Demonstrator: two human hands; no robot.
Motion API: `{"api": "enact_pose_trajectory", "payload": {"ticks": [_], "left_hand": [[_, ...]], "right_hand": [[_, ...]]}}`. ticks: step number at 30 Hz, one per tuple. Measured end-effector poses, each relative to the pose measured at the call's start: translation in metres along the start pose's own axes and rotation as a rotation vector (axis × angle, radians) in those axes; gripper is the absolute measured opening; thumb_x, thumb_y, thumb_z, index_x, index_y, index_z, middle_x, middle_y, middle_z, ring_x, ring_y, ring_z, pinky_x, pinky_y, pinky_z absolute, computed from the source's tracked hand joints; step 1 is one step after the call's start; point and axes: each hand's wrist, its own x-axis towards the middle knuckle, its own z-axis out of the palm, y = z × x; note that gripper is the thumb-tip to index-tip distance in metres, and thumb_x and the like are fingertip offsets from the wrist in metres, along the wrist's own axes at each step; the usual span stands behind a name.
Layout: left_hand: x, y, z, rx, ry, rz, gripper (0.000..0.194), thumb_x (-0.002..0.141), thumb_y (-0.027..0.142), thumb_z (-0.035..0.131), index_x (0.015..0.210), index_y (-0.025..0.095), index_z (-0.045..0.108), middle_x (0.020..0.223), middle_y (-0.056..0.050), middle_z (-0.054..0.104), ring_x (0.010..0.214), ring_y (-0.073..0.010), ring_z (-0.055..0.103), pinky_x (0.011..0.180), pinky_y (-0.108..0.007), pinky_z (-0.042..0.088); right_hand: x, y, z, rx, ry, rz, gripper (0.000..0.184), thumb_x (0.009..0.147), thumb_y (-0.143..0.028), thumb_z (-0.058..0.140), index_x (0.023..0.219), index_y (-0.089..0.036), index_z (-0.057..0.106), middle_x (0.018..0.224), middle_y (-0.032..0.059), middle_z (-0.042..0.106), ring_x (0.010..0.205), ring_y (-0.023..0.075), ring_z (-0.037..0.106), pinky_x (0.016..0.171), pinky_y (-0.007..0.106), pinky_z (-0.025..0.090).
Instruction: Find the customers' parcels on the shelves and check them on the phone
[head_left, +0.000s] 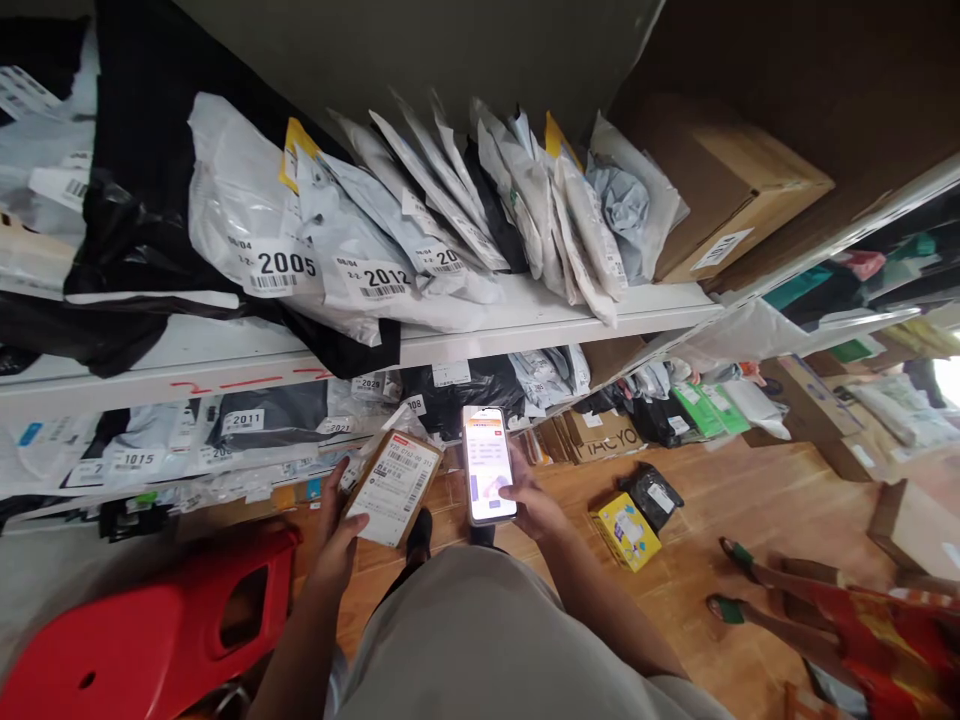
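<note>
My left hand (335, 545) grips a small cardboard parcel (393, 486) by its lower left edge, its white shipping label facing up. My right hand (534, 505) holds a smartphone (487, 463) upright beside the parcel, with its lit screen showing an app page. Both are held in front of a white shelf (480, 335) packed with white and grey mailer bags. Two of the bags bear number labels 2005 (286, 264) and 2012 (382, 277).
A red plastic stool (142, 640) stands at the lower left. On the wooden floor lie a yellow box (627, 530) and a black pouch (651, 495). Cardboard boxes (731, 195) fill the right shelf. Another person's sandalled feet (739, 580) are at the right.
</note>
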Motion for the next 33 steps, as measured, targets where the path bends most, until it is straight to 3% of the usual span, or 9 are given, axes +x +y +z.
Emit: {"api": "enact_pose_trajectory", "payload": {"ticks": [8, 13, 16, 22, 33], "left_hand": [[-0.001, -0.003, -0.002, -0.012, 0.010, -0.021, 0.094, 0.060, 0.032, 0.078, 0.148, 0.031, 0.043, 0.124, -0.005, 0.064, 0.121, -0.0319, 0.054, 0.102, -0.040, 0.042], [-0.005, 0.001, -0.002, -0.007, -0.012, -0.021, 0.090, 0.064, 0.031, 0.076, 0.147, 0.033, 0.042, 0.132, -0.004, 0.060, 0.125, -0.0299, 0.051, 0.099, -0.035, 0.042], [-0.007, 0.003, 0.000, -0.017, -0.020, -0.016, 0.089, 0.064, 0.030, 0.075, 0.147, 0.034, 0.043, 0.137, -0.002, 0.057, 0.128, -0.0295, 0.049, 0.095, -0.032, 0.043], [-0.010, 0.005, 0.003, -0.027, -0.029, 0.003, 0.082, 0.066, 0.027, 0.074, 0.144, 0.036, 0.047, 0.139, 0.001, 0.056, 0.128, -0.0268, 0.049, 0.094, -0.029, 0.042], [-0.010, 0.003, 0.002, -0.021, -0.022, -0.022, 0.088, 0.064, 0.028, 0.075, 0.146, 0.033, 0.044, 0.129, -0.002, 0.060, 0.123, -0.0277, 0.052, 0.095, -0.031, 0.041]], "right_hand": [[-0.008, -0.004, 0.011, 0.047, -0.062, 0.016, 0.083, 0.051, -0.011, 0.079, 0.127, -0.034, 0.053, 0.118, 0.0003, 0.069, 0.098, 0.0216, 0.065, 0.081, 0.032, 0.053], [-0.009, -0.003, 0.024, -0.131, 0.004, -0.196, 0.083, 0.048, -0.013, 0.086, 0.123, -0.033, 0.055, 0.116, -0.0009, 0.068, 0.104, 0.0217, 0.063, 0.092, 0.035, 0.050], [-0.009, -0.001, 0.025, -0.151, -0.002, -0.232, 0.085, 0.049, -0.014, 0.086, 0.125, -0.034, 0.052, 0.119, -0.0015, 0.066, 0.109, 0.0217, 0.061, 0.097, 0.036, 0.048], [-0.011, 0.003, 0.022, -0.082, 0.062, -0.190, 0.074, 0.060, -0.011, 0.072, 0.126, -0.035, 0.051, 0.113, -0.0023, 0.070, 0.111, 0.0233, 0.062, 0.094, 0.036, 0.049], [-0.009, 0.004, 0.022, -0.199, 0.060, -0.307, 0.072, 0.064, -0.020, 0.083, 0.126, -0.033, 0.049, 0.120, 0.0004, 0.066, 0.111, 0.0214, 0.061, 0.098, 0.036, 0.048]]}}
